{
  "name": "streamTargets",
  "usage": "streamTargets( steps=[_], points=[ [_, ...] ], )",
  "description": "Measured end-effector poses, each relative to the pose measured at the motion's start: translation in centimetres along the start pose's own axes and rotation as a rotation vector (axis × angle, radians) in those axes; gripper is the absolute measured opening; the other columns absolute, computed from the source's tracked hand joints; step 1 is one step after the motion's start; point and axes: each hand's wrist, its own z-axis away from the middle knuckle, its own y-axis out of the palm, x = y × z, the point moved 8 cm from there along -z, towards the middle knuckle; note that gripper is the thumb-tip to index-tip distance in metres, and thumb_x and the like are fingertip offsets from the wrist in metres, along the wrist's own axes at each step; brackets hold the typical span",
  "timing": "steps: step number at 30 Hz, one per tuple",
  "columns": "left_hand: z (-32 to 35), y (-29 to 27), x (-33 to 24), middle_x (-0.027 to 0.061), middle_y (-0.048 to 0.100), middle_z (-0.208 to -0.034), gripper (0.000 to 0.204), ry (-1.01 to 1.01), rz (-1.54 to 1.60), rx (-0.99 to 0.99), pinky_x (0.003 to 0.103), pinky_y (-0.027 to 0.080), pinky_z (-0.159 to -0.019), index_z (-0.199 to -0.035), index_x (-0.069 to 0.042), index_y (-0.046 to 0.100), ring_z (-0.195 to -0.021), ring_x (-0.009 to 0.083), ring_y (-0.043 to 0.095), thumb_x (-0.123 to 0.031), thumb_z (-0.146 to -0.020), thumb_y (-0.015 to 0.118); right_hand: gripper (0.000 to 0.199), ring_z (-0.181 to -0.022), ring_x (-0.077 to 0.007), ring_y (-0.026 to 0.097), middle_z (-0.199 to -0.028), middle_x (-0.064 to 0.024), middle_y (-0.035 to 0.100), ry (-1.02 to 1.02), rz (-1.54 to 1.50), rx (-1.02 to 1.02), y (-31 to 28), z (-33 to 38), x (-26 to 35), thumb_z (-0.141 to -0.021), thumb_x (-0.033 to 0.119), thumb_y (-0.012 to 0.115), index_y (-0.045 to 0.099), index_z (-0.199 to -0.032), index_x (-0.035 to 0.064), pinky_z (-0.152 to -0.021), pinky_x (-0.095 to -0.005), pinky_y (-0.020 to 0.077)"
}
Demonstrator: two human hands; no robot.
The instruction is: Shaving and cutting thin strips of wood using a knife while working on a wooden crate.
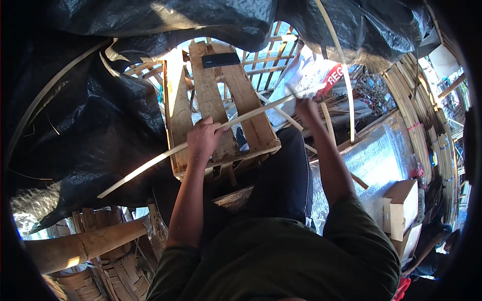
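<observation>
A long pale bamboo strip slants across the view, rising from lower left to upper right. Closed around its middle is my left hand, just above a slatted wooden crate. My right hand is closed near the strip's upper right end, and smeared by motion. A thin, blade-like tool shows at its fingers, too blurred to name for sure. Whether this hand also touches the strip cannot be made out. On the crate's far end lies a dark phone.
Black plastic sheeting hangs at the left and overhead. A curved bamboo strip hangs down at the right. Silver foil sheeting and a cardboard box lie to my right. A thick bamboo pole and woven baskets are lower left.
</observation>
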Motion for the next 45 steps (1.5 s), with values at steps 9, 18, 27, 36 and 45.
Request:
streamTargets(
  steps=[9,18,27,36,45],
  points=[
    [0.1,0.4,0.7,0.0045,0.057,-0.074,0.030,-0.036,0.062,0.015,0.040,0.049,-0.063,-0.079,-0.015,0.073,-0.073,0.0259,0.063,-0.045,-0.084,0.069,0.035,-0.048,-0.0276,0.060,-0.060,-0.0126,0.059,0.271,-0.349,-0.074,-2.3,1.5,-1.0,-0.091,0.028,0.056,0.064,-0.087,-0.0065,-0.045,-0.0423,0.0489],
    [0.1,0.5,0.6,0.0050,0.056,-0.077,0.032,-0.031,0.022,0.080,0.041,0.050,-0.066,-0.079,-0.014,0.071,-0.080,0.0247,0.063,-0.045,-0.084,0.068,0.025,-0.042,-0.0158,0.048,-0.063,-0.0055,0.053,0.293,-0.582,0.326,-0.8,3.8,2.6,-0.096,0.018,0.049,0.059,-0.099,-0.0037,-0.041,-0.0335,0.0443],
    [0.2,0.2,0.6,0.0047,0.057,-0.077,0.032,-0.027,0.038,0.054,0.040,0.050,-0.066,-0.079,-0.013,0.071,-0.079,0.0248,0.063,-0.045,-0.084,0.067,0.027,-0.047,-0.0175,0.051,-0.065,-0.0026,0.054,0.238,-0.542,0.430,1.9,3.2,2.5,-0.095,0.021,0.045,0.063,-0.098,0.0004,-0.040,-0.0369,0.0454],
    [0.5,-0.1,0.4,0.0044,0.057,-0.076,0.031,-0.007,0.032,0.012,0.039,0.051,-0.064,-0.080,-0.014,0.072,-0.077,0.0241,0.064,-0.045,-0.084,0.067,0.040,-0.046,-0.0211,0.053,-0.061,-0.0086,0.055,0.196,-0.509,0.376,1.8,4.4,2.9,-0.102,0.031,0.043,0.063,-0.095,-0.0033,-0.045,-0.0386,0.0452],
    [0.8,0.0,0.0,0.0027,0.058,-0.078,0.030,0.030,-0.015,0.022,0.039,0.052,-0.064,-0.080,-0.016,0.071,-0.078,0.0238,0.065,-0.045,-0.084,0.067,0.035,-0.050,-0.0148,0.053,-0.066,-0.0052,0.057,0.175,-0.433,0.473,1.3,4.2,5.2,-0.099,0.026,0.043,0.062,-0.112,-0.0014,-0.039,-0.0347,0.0418]
  ],
)
